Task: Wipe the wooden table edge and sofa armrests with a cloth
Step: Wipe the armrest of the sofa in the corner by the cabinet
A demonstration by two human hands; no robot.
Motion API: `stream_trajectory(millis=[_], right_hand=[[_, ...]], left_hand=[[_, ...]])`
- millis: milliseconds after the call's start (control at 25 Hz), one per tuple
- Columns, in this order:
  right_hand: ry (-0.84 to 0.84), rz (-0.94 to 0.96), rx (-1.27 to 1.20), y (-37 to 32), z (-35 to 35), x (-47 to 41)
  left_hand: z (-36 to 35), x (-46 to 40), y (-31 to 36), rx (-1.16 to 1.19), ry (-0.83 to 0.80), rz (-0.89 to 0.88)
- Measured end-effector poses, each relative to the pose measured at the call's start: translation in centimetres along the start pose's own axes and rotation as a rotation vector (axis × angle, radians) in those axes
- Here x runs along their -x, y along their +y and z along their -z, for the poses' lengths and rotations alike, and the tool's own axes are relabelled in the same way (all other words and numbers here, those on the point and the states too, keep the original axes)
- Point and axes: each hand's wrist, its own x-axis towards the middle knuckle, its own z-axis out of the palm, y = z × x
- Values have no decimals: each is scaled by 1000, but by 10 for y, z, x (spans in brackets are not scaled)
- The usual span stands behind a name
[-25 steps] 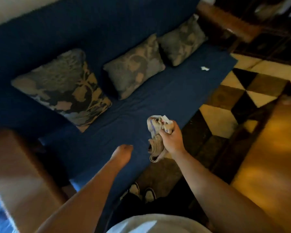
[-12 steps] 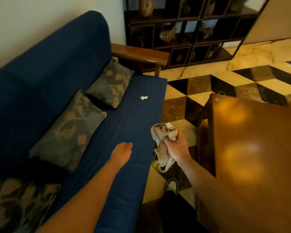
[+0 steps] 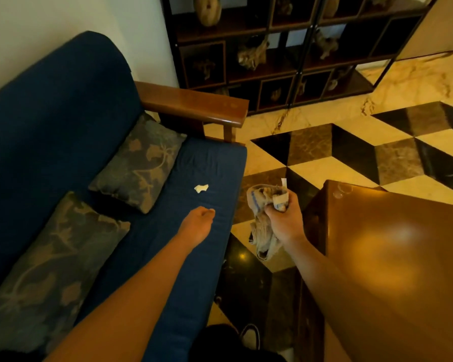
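From the head camera, the right hand (image 3: pixel 285 220) grips a bunched, pale beige cloth (image 3: pixel 263 226) with a blue stripe and white tag; its loose end hangs above the floor between the sofa (image 3: pixel 207 163) and the table (image 3: pixel 392 257). The left hand (image 3: pixel 198 223), fingers curled under and holding nothing, hovers over the seat. The wooden armrest (image 3: pixel 194 103) lies beyond.

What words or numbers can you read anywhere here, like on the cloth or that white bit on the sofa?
None can be read.
The cloth in the right hand has a small white tag, but any print on it is too small and blurred to read.
The white scrap on the sofa seat shows no writing.
The wooden table and wooden armrest carry no labels.
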Motion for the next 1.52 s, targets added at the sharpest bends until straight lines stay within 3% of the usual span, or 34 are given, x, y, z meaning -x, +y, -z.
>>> stream_trajectory(millis=[360, 520, 800, 1120, 1520], right_hand=[[-41, 9, 130, -53, -40, -192], [-109, 40, 178, -86, -61, -272], [-154, 77, 150, -102, -111, -412], [-274, 63, 117, -172, -157, -520], [-330, 171, 59, -213, -302, -602]], left_hand=[[21, -170, 84, 58, 3, -7], [53, -237, 118, 70, 111, 82], [63, -339, 192, -9, 203, 91], [87, -397, 286, 51, 331, 94], [202, -504, 266, -29, 426, 125]])
